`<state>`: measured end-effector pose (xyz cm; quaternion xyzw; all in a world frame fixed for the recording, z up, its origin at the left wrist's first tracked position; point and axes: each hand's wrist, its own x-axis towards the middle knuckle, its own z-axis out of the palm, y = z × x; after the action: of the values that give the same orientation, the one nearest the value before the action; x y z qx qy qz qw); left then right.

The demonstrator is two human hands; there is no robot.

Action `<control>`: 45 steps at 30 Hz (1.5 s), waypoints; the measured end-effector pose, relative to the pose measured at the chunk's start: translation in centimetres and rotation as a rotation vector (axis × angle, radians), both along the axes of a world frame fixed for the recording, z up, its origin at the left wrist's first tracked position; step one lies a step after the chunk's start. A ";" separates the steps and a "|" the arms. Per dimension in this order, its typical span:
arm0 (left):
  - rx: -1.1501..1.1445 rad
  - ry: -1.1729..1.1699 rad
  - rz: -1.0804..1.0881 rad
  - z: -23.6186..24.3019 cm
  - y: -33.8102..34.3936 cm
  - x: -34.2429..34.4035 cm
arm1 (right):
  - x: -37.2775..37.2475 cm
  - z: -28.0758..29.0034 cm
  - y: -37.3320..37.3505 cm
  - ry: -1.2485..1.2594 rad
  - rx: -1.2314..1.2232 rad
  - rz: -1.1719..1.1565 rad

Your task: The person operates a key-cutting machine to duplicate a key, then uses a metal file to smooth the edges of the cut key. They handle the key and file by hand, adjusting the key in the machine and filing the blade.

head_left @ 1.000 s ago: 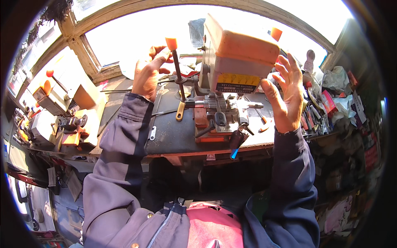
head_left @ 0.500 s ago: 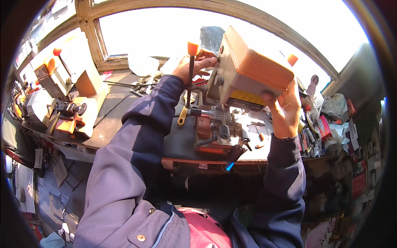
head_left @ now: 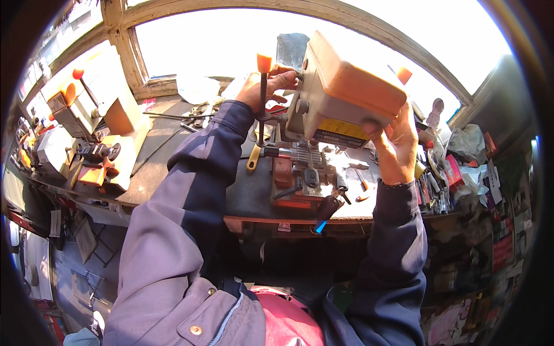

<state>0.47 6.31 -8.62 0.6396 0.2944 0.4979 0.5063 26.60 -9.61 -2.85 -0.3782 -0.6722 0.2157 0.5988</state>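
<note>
- Okay, machine (head_left: 358, 78) sits upper middle of the frame; right hand (head_left: 397, 151) clasps its lower-right corner, thumb in front. I'd keep that brace firm.
- Left hand (head_left: 277, 84) reaches the small side knob (head_left: 299, 75), can't tell if pinching; go gently, mind the orange-topped lever (head_left: 264, 64).
</note>
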 end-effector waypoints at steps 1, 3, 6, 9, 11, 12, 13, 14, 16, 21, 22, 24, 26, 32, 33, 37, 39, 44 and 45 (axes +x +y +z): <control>0.010 -0.002 -0.003 0.3 -0.6 -0.2 | 0.0 0.0 0.0 -0.016 0.015 -0.014; 0.038 -0.110 0.011 1.6 -2.3 -1.3 | 0.1 0.0 0.1 -0.005 -0.011 -0.014; 0.231 -0.320 0.164 4.5 -6.5 -2.4 | 0.1 -0.2 0.2 0.069 -0.040 0.051; 0.787 -0.037 0.394 7.6 -10.6 -2.7 | 0.1 -0.1 0.2 0.067 -0.035 0.030; 0.886 0.287 0.430 8.9 -12.7 -2.5 | 0.1 0.2 0.3 0.057 -0.046 0.016; 1.031 0.489 0.512 9.3 -13.1 -2.1 | 0.1 0.3 0.3 0.051 -0.053 0.013; 0.985 0.546 0.486 9.4 -13.3 -1.6 | 0.1 0.4 0.3 0.062 -0.033 0.036; 0.946 0.560 0.468 9.3 -13.2 -1.0 | 0.2 0.6 0.3 0.056 -0.028 0.037; 0.929 0.815 0.551 9.2 -12.8 -1.0 | 0.2 0.9 0.4 0.032 0.004 0.058; 0.912 0.806 0.455 9.0 -10.0 -1.7 | 0.5 1.3 0.5 0.038 -0.047 0.066; 0.909 0.803 0.427 9.1 -9.5 -1.8 | 0.5 1.3 0.4 0.022 -0.047 0.054; 0.970 0.795 0.419 9.2 -8.7 -1.9 | 0.5 1.3 0.4 0.011 -0.037 0.048; 0.947 0.801 0.382 9.4 -8.3 -2.1 | 0.4 1.2 0.4 0.025 -0.027 0.047; 0.792 0.775 0.323 9.3 -8.1 -2.2 | 0.4 1.2 0.2 0.097 -0.053 0.094; 0.796 0.792 0.327 9.4 -8.0 -2.2 | 0.4 1.1 0.3 0.117 -0.057 0.090; 0.785 0.842 0.328 9.5 -7.7 -2.3 | 0.1 0.8 0.3 0.176 -0.059 0.035; 0.768 0.857 0.328 9.5 -7.7 -2.4 | 0.1 0.6 0.3 0.170 -0.053 -0.010; 0.723 0.787 0.287 9.7 -7.9 -2.2 | 0.1 0.1 0.3 0.109 0.056 -0.071; 0.738 0.790 0.291 9.8 -8.0 -2.2 | 0.1 0.0 0.3 0.086 0.071 -0.113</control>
<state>-1.72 -1.67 1.18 0.8651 0.3532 0.3551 0.0262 26.67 -9.29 -2.84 -0.3845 -0.6307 0.1734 0.6514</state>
